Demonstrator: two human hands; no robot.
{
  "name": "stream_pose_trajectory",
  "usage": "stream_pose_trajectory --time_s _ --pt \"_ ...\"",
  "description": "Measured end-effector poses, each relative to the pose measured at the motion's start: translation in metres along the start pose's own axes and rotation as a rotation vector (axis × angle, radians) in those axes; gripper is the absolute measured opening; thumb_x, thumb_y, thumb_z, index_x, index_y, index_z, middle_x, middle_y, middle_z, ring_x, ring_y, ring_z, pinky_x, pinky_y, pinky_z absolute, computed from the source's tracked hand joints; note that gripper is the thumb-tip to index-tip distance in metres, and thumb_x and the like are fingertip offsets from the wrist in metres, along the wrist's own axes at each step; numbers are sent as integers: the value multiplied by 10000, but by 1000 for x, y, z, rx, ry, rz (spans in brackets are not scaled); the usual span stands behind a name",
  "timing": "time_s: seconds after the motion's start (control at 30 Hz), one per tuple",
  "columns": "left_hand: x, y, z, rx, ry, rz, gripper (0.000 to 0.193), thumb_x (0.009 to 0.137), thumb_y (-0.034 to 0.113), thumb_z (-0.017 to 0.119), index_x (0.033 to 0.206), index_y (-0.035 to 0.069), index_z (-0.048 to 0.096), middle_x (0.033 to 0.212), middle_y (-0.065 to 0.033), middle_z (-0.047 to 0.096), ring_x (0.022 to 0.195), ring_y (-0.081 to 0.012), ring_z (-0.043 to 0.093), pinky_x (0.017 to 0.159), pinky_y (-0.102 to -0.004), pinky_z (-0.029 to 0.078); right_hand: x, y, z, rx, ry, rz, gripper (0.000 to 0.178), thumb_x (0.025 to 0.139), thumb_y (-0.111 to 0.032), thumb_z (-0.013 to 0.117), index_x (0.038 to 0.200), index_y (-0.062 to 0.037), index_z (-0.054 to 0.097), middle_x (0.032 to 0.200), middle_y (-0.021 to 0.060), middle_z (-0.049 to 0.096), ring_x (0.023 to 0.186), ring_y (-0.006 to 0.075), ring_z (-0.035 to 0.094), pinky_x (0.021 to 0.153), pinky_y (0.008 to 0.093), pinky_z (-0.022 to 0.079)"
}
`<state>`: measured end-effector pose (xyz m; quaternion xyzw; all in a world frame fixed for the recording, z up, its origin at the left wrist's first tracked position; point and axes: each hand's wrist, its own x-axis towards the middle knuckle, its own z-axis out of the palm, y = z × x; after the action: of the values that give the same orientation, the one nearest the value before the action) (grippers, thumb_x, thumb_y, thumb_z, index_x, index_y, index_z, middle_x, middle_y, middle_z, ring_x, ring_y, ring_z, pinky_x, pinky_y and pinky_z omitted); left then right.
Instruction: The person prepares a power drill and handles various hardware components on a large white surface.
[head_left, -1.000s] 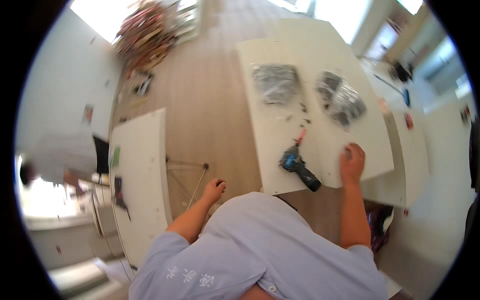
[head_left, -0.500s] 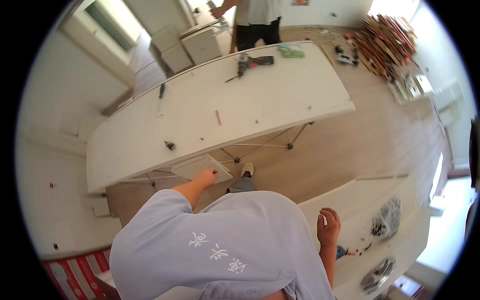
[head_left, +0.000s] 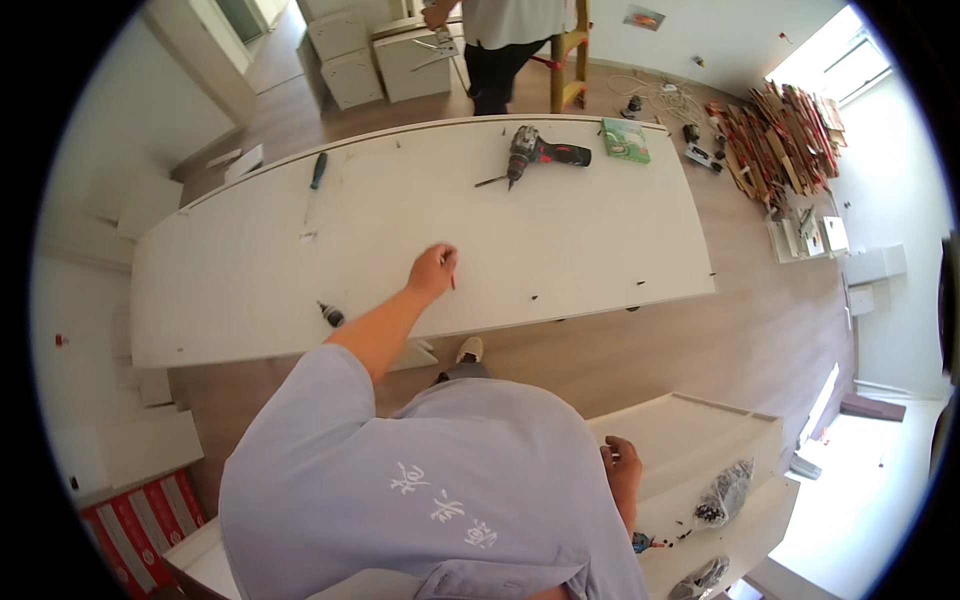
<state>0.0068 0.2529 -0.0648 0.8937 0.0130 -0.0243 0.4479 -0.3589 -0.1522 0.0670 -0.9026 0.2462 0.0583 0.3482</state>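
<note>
My left hand (head_left: 432,272) reaches over the white board-topped table (head_left: 250,270) and is closed, fingertips pinching a thin red pencil (head_left: 453,282); most of the pencil is hidden by the hand. By my right side, my right hand (head_left: 622,462) hangs with loosely curled fingers apart and holds nothing visible. A power drill (head_left: 532,152) lies at the table's far side, beside a green packet (head_left: 625,140). Toward the left lie a dark-handled screwdriver (head_left: 318,172) and a small black chuck-like tool piece (head_left: 331,315).
Behind me on the right, pale panels (head_left: 680,430) carry clear bags (head_left: 725,495) of small dark parts. Another person (head_left: 510,50) stands beyond the table near a yellow ladder (head_left: 570,60). Scrap wood strips (head_left: 780,140) pile up at the far right. White boxes (head_left: 415,65) stand at the back.
My left hand has moved from a white panel at the table's near edge up onto the tabletop, where it takes hold of the red pencil. My right hand stays by my side.
</note>
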Motion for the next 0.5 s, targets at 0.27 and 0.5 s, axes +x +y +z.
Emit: stream_pose_trajectory --time_s 0.27,0.5 --pt "176 6 52 345 62 127 317 948 229 663 1220 66 651 1204 -158 621 1095 -335 625 950 -429 517 -54 -46 5 -86 -106 221 250 903 -174 686 1134 -84 716 1078 128 721 948 256 710 807 378 566" --pt "214 22 51 649 -215 81 198 965 184 618 1111 54 648 1154 -146 624 1092 -324 613 950 -449 515 -88 -24 16 19 -90 446 317 908 -203 694 1186 -51 700 1070 145 727 943 275 721 852 380 570"
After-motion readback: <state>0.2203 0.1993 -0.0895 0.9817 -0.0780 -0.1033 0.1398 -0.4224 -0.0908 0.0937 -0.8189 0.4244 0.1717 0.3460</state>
